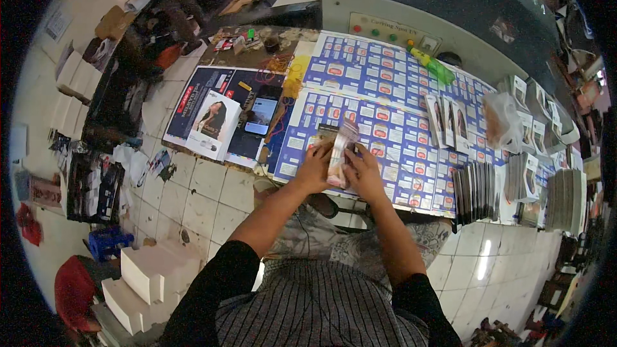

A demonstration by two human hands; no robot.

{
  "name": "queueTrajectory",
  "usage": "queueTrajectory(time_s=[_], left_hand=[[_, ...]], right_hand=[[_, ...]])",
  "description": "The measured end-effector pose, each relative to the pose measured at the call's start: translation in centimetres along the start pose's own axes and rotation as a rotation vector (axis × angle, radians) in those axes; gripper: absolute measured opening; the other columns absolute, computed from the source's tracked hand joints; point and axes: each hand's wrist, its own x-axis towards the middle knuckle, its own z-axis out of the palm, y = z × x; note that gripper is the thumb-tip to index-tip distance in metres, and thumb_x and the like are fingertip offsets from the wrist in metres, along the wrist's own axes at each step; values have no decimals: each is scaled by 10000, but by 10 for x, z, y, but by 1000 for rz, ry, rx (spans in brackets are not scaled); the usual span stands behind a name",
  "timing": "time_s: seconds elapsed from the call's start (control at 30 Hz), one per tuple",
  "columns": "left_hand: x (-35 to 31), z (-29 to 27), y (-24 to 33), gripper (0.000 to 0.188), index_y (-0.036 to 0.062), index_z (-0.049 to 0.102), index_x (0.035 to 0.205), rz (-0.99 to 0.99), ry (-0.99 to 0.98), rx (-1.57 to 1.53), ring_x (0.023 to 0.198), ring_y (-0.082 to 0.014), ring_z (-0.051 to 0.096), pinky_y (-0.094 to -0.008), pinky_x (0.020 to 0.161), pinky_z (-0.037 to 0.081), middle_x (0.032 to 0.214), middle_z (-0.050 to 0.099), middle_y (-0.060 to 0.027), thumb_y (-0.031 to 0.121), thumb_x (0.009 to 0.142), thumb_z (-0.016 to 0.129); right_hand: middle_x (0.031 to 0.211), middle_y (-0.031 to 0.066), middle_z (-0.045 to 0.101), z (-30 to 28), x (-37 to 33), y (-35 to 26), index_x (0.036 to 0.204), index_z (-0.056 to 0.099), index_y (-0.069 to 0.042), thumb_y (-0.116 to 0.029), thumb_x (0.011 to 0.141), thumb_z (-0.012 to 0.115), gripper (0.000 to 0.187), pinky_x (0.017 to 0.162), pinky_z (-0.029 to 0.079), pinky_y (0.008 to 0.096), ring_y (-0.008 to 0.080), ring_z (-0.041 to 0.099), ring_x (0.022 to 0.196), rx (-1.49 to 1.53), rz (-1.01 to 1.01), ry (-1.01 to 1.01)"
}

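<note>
Near the front edge of the table, my left hand (314, 168) and my right hand (365, 172) close from both sides on a bundle of printed cards (340, 157). The bundle stands tilted, its narrow edge toward me, and shows pale and pinkish print. Whether it is loose cards or folded cartons I cannot make out. Beneath it lie blue printed sheets (402, 132) that cover the table top. To the right of my hands rest several small stacks of printed cards (448, 123). A long row of dark-edged cards (475, 191) stands upright at the front right.
At the left lie a lit phone (260, 115) and a stack of printed covers (215, 125). A green and yellow bottle (432, 66) lies at the back, near a grey machine panel (392, 26). A clear plastic bag (503, 121) and more card stacks (565, 199) fill the right side.
</note>
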Motion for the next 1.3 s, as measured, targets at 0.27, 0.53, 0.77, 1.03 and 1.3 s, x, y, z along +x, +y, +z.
queueTrajectory(time_s=[0.27, 0.53, 0.77, 1.03, 1.3], left_hand=[[-5, -31, -22, 691, 99, 467, 1441, 16, -66, 91, 1434, -352, 326, -534, 1121, 261, 1525, 407, -141, 360, 848, 708], [-25, -43, -57, 473, 173, 492, 1443, -53, -80, 280, 1490, -293, 245, -539, 1131, 228, 1578, 374, -27, 316, 994, 532], [-25, -51, -62, 719, 145, 360, 1528, -63, -185, 153, 1506, -308, 206, -548, 1154, 184, 1624, 284, -59, 465, 930, 600], [-22, -60, -65, 914, 141, 352, 1534, -45, -293, 120, 1517, -312, 171, -555, 1169, 162, 1648, 220, -64, 588, 814, 694], [-20, -65, -63, 928, 144, 351, 1536, -59, -315, 85, 1519, -320, 164, -553, 1176, 159, 1651, 213, -59, 529, 789, 743]], right_hand=[[1549, 231, 330, 19, 2, 1, 1435, 493, -94, -277, 965, 604, 516, 1129, 336, 488, 435, 362, 1397, -84, -74, -3], [1591, 208, 262, 28, 14, -8, 1447, 480, -126, -386, 942, 596, 580, 1162, 249, 563, 395, 223, 1482, -279, -151, -170], [1575, 223, 286, 37, 12, -7, 1423, 507, -115, -472, 904, 637, 643, 1145, 253, 596, 394, 244, 1474, -342, -174, -147], [1547, 231, 334, 39, 14, -11, 1378, 549, -107, -543, 897, 627, 654, 1118, 277, 616, 399, 294, 1446, -384, -231, -85], [1570, 216, 308, 40, 14, -9, 1415, 524, -104, -571, 911, 583, 690, 1139, 239, 621, 378, 263, 1466, -398, -203, -121]])
